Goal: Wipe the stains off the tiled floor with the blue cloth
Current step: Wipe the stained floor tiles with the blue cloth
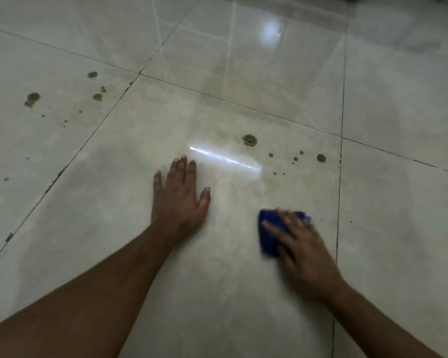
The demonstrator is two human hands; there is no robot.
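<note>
- The right hand [299, 244] is pressing the blue cloth [270, 235] flat against the tiled floor [398, 228], fingers spread over it; the hand is blurred, so I cannot tell whether the fingertips are curling round the cloth's edge.
- The left hand [180, 195] is resting palm-down on the same tile, fingers straight and slightly apart, holding nothing.
- The nearest stains [249, 140] are lying beyond the cloth, untouched; a second cluster [32, 98] is sitting on the tile far to the left.
- Risks, as I judge them: the glossy tile may be letting the bracing palm slide; the bunched cloth may be smearing the brown marks rather than lifting them; the small specks may be getting missed.
</note>
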